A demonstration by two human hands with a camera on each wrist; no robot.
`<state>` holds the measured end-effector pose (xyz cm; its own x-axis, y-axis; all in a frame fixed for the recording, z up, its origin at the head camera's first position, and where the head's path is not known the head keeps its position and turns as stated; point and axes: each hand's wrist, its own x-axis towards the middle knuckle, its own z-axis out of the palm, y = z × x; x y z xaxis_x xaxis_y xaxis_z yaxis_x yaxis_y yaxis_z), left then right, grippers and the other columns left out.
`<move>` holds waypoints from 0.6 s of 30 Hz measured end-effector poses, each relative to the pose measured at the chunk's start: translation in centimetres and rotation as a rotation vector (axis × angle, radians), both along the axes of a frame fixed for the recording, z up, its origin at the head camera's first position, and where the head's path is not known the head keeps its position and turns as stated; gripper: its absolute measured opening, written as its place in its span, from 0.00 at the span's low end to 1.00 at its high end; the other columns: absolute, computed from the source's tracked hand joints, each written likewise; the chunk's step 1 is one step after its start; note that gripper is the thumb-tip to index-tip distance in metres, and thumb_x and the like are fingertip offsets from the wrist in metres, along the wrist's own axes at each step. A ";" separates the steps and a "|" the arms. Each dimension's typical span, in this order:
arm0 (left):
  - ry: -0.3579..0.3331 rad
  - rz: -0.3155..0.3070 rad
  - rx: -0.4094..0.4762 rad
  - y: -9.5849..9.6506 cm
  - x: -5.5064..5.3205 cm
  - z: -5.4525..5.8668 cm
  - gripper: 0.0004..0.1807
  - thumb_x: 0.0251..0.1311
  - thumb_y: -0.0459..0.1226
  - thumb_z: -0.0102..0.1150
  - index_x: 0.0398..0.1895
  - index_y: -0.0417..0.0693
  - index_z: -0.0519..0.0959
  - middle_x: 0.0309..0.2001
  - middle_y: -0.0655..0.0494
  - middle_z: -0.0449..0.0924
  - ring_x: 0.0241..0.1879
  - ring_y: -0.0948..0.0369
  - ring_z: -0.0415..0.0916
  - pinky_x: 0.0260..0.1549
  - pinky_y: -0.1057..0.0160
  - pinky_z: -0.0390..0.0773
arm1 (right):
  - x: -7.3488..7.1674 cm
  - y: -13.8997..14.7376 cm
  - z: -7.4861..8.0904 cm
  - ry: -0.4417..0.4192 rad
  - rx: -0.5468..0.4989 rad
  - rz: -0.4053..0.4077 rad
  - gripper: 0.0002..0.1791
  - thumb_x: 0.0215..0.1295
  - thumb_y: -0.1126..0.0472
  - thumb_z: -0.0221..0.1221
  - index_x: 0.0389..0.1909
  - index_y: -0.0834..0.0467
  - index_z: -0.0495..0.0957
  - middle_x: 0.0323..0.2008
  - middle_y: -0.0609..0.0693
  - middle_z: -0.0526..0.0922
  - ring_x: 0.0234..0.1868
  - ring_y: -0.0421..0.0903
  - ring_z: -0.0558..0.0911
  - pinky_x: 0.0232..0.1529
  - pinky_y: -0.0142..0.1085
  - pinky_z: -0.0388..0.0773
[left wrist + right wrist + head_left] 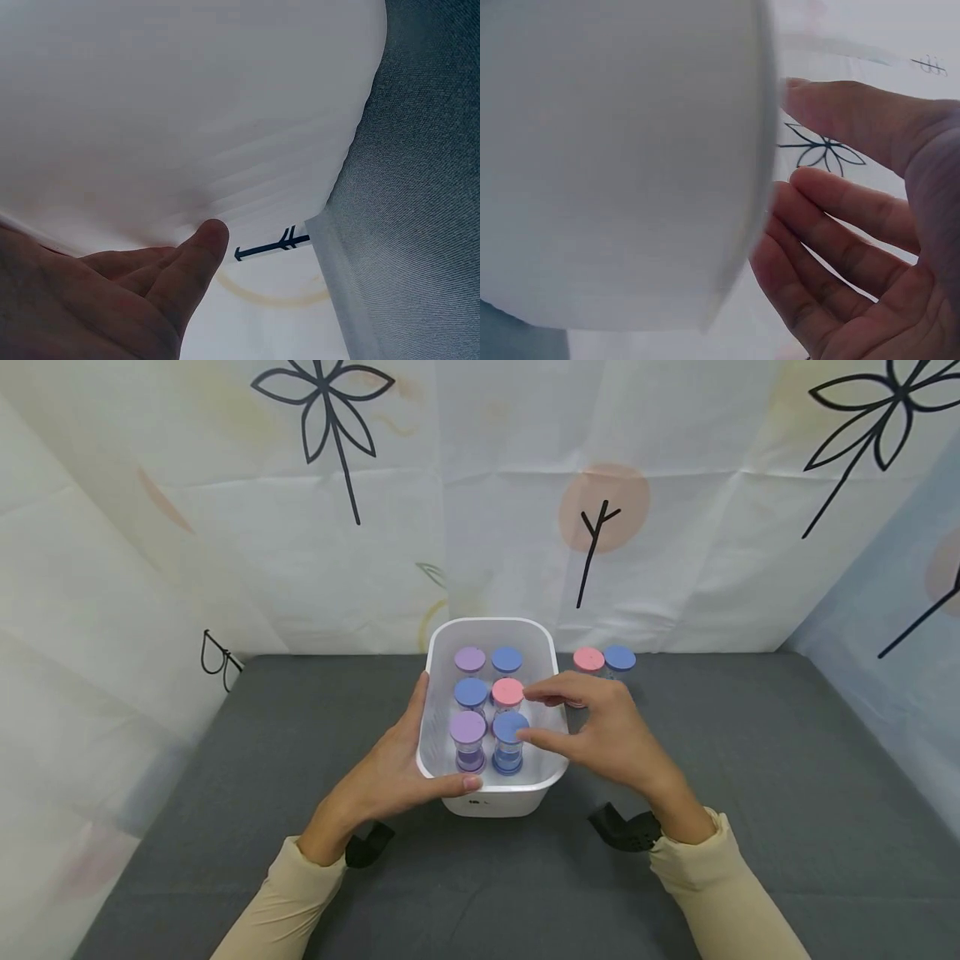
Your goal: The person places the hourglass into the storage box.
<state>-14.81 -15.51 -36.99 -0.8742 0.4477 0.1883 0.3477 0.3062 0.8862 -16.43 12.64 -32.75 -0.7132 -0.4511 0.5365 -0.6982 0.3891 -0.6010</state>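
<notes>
A white plastic bin [491,802] stands on the table with several small sand timers in it, clear with coloured caps at both ends. In the front row are a purple timer [468,727] and a blue timer [511,727]; a pink timer [507,692] is behind the blue one. My left hand [397,768] grips the bin's left side, thumb over the front rim; its fingers [202,251] lie along the outer wall. Over the right rim, my right hand [600,727] has thumb and fingers apart, the thumb beside the front blue cap. Whether it touches is unclear.
Behind my right hand, a second pink timer [588,659] and another blue timer [619,657] stand outside the bin on the dark grey tabletop [750,760]. A patterned white curtain [510,543] hangs at the table's back edge.
</notes>
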 end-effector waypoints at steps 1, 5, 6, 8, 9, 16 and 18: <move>0.000 -0.003 0.006 0.0 0.0 0.0 0.72 0.46 0.48 0.82 0.80 0.77 0.32 0.71 0.55 0.64 0.58 0.53 0.76 0.51 0.41 0.78 | 0.0 0.2 0.2 -0.007 -0.012 -0.012 0.23 0.48 0.63 0.80 0.48 0.56 0.87 0.43 0.45 0.87 0.43 0.42 0.83 0.46 0.36 0.79; 0.007 -0.006 0.010 0.0 0.0 0.0 0.72 0.46 0.48 0.82 0.81 0.76 0.32 0.72 0.56 0.63 0.58 0.54 0.76 0.52 0.41 0.78 | 0.1 1.1 0.6 -0.022 -0.056 -0.048 0.23 0.48 0.66 0.79 0.48 0.59 0.86 0.41 0.49 0.86 0.39 0.43 0.82 0.44 0.28 0.77; 0.013 -0.001 0.004 0.0 0.0 0.1 0.72 0.46 0.48 0.82 0.81 0.76 0.32 0.72 0.56 0.63 0.59 0.54 0.75 0.53 0.41 0.77 | 0.1 1.3 0.7 -0.024 -0.068 -0.053 0.23 0.48 0.67 0.79 0.48 0.59 0.86 0.41 0.50 0.86 0.38 0.43 0.81 0.45 0.28 0.78; 0.022 0.011 -0.012 0.0 0.0 0.0 0.72 0.45 0.49 0.82 0.81 0.76 0.33 0.72 0.57 0.63 0.59 0.56 0.75 0.54 0.42 0.76 | 0.0 1.7 0.8 -0.029 -0.099 -0.054 0.24 0.47 0.70 0.78 0.48 0.61 0.86 0.40 0.50 0.85 0.37 0.43 0.80 0.46 0.28 0.78; 0.026 0.015 -0.018 0.0 0.0 0.0 0.72 0.45 0.50 0.82 0.81 0.76 0.33 0.72 0.57 0.63 0.59 0.56 0.75 0.54 0.42 0.76 | 0.0 1.9 0.8 -0.032 -0.115 -0.056 0.24 0.47 0.71 0.78 0.48 0.62 0.86 0.41 0.50 0.85 0.37 0.43 0.81 0.47 0.29 0.79; 0.027 0.021 -0.025 -0.1 0.1 0.1 0.72 0.45 0.50 0.82 0.81 0.76 0.33 0.72 0.57 0.63 0.59 0.56 0.75 0.54 0.42 0.77 | -0.5 3.3 1.1 -0.037 -0.186 -0.098 0.25 0.50 0.75 0.75 0.51 0.63 0.84 0.47 0.50 0.85 0.44 0.43 0.83 0.51 0.33 0.79; 0.027 0.019 -0.027 -0.1 0.1 0.1 0.72 0.45 0.51 0.82 0.81 0.76 0.33 0.72 0.57 0.63 0.59 0.56 0.74 0.54 0.42 0.77 | -0.8 3.7 1.1 -0.035 -0.198 -0.118 0.25 0.51 0.76 0.74 0.52 0.63 0.84 0.47 0.50 0.85 0.46 0.44 0.83 0.52 0.33 0.79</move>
<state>-14.70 -15.59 -36.92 -0.8775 0.4358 0.2000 0.3651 0.3367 0.8680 -17.21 16.38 -31.62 -0.7745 -0.2514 0.5804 -0.6322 0.3387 -0.6969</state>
